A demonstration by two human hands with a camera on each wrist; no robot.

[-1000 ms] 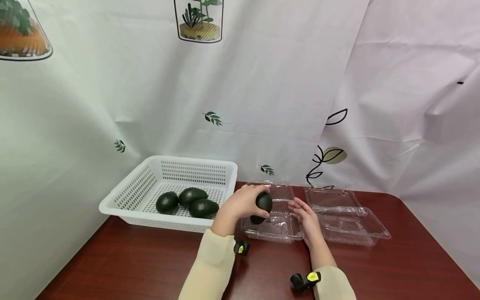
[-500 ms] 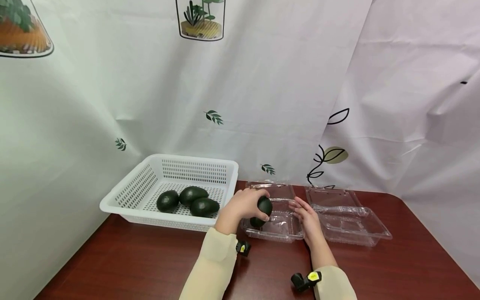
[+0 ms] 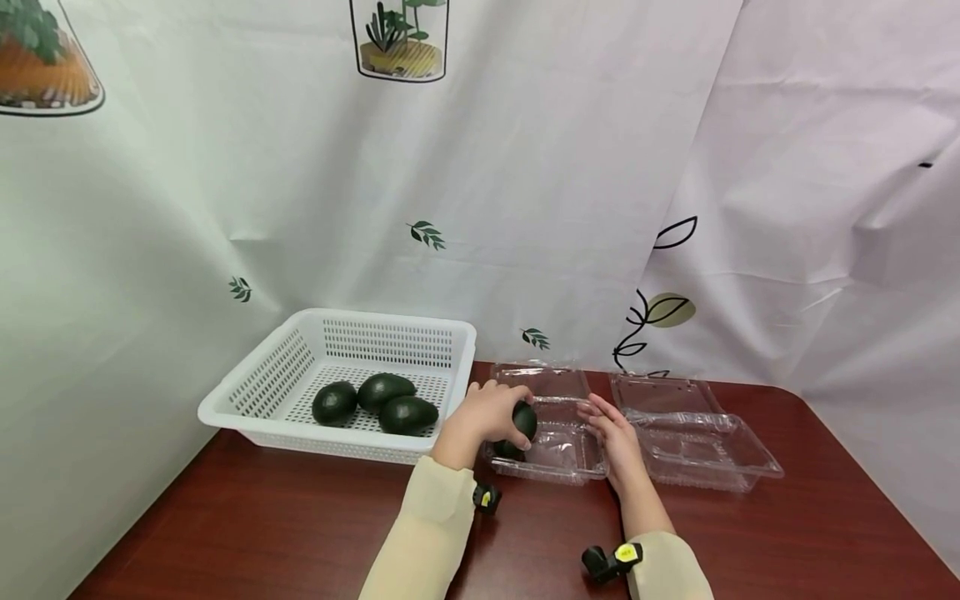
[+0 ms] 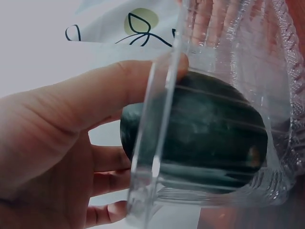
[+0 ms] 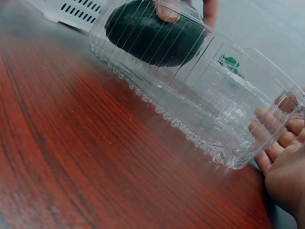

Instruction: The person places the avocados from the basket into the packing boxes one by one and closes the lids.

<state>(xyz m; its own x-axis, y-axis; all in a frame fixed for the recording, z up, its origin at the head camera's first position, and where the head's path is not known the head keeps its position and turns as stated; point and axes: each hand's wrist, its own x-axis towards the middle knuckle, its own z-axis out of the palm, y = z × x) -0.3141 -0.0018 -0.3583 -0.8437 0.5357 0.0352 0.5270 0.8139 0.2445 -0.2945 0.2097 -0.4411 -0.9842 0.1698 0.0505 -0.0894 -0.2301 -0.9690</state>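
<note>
Head view: on a reddish-brown desk (image 3: 285, 517), a person's left hand (image 3: 483, 417) holds an avocado (image 3: 525, 419) in the left part of an open clear plastic container (image 3: 562, 454); its grip is curled, thumb to the near side, pinching the fruit. The right hand (image 3: 617, 442) is at the container's right side, fingers spread and fairly straight. To the left, a white slotted basket (image 3: 315, 435) bears three more avocados (image 3: 408, 414), clustered near its right end; to the right is a second clear container (image 3: 697, 454). White cloth (image 3: 525, 167) with leaf prints hangs on the far side. Left wrist view: the avocado is a smooth, plump oval, very dark green verging on black, with a soft sheen and a small brownish spot near one end. Most of it shows through the ribbed, transparent wall, with the thumb at its top edge. Right wrist view: the avocado lies sideways behind the plastic at the container's left end, a fingertip against its upper surface; whether it touches the bottom is hard to tell.
</note>
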